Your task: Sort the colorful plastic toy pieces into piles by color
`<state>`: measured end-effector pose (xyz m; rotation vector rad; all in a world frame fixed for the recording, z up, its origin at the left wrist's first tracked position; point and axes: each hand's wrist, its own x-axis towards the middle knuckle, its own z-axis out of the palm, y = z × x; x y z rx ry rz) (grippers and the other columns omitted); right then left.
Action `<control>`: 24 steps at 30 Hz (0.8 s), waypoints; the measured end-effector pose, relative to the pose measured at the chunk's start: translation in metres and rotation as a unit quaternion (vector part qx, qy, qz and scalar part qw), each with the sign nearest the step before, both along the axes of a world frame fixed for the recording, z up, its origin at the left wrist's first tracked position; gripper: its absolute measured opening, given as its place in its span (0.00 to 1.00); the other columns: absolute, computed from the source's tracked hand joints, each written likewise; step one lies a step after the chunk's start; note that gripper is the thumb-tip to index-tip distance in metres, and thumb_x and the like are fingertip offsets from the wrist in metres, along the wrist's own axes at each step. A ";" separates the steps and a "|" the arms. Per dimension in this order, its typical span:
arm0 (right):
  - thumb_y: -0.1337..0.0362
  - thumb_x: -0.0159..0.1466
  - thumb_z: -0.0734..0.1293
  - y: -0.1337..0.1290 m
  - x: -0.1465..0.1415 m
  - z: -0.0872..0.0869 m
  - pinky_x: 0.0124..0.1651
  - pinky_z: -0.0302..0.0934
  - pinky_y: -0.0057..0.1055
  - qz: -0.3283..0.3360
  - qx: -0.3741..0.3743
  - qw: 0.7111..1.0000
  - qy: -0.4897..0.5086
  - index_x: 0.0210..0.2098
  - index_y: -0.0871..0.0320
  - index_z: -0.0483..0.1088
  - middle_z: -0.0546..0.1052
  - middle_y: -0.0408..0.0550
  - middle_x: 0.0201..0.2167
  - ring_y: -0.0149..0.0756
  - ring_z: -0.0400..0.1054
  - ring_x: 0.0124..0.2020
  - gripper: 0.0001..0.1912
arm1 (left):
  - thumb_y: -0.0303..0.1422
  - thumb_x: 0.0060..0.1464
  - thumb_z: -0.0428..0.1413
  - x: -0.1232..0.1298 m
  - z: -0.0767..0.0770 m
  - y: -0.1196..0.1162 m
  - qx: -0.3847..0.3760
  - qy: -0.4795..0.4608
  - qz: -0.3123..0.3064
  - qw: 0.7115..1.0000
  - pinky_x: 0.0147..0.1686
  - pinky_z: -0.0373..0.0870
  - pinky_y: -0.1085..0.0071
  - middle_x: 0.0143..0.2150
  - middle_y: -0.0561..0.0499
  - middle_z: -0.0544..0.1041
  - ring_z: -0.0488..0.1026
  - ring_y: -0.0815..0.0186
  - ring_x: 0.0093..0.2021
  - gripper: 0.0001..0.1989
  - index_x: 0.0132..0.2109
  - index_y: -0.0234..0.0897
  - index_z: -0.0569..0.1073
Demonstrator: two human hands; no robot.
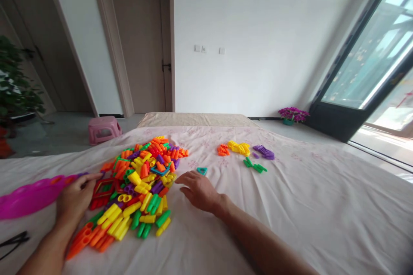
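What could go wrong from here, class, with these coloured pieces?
The pile is loosely heaped, so the right hand by its edge might send pieces sliding. The orange group sits close beside the yellow group, so they could mix. The cloth is wrinkled; a tug might shift everything.

A loose heap of plastic pieces (142, 188), mostly short tubes in orange, yellow, green, purple and red, spreads over the pale cloth (316, 206), its tubes lying at many angles. A red frame (105, 189) sits at its left edge. A teal triangle (201, 171) lies apart, to the right. Farther right lie small single-colour groups: orange pieces (223, 150), yellow pieces (239, 148), purple pieces (266, 153) and, nearer, green pieces (259, 168).
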<state>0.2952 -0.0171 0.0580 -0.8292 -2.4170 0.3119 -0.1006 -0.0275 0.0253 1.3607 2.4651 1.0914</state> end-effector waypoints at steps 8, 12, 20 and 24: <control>0.62 0.70 0.63 -0.013 -0.036 -0.015 0.44 0.61 0.31 -0.008 0.054 0.994 -0.094 0.52 0.52 0.69 0.74 0.48 0.49 0.37 0.66 0.46 0.12 | 0.43 0.58 0.49 0.003 0.004 -0.001 -0.024 -0.039 0.011 0.999 0.31 0.65 0.73 0.38 0.49 0.81 0.75 0.63 0.36 0.22 0.52 0.41 0.78; 0.60 0.68 0.65 -0.011 -0.036 -0.016 0.41 0.58 0.31 -0.026 0.060 0.991 -0.117 0.40 0.55 0.70 0.74 0.47 0.41 0.37 0.64 0.41 0.05 | 0.43 0.57 0.50 0.002 0.003 -0.001 -0.021 -0.034 0.012 0.999 0.31 0.65 0.73 0.38 0.48 0.81 0.75 0.62 0.36 0.22 0.52 0.40 0.78; 0.64 0.68 0.63 -0.011 -0.027 -0.016 0.41 0.56 0.33 -0.075 0.062 0.987 -0.132 0.40 0.56 0.68 0.75 0.46 0.37 0.36 0.64 0.38 0.04 | 0.44 0.57 0.49 -0.005 -0.001 0.002 -0.036 -0.014 0.018 0.999 0.29 0.65 0.73 0.37 0.49 0.81 0.74 0.62 0.33 0.22 0.52 0.42 0.79; 0.62 0.68 0.65 -0.009 -0.024 -0.015 0.41 0.55 0.32 -0.079 0.057 0.986 -0.137 0.39 0.55 0.70 0.75 0.45 0.38 0.37 0.64 0.39 0.04 | 0.46 0.57 0.48 -0.006 -0.002 0.005 -0.056 -0.025 0.026 0.998 0.28 0.65 0.72 0.36 0.49 0.80 0.74 0.62 0.32 0.23 0.52 0.44 0.79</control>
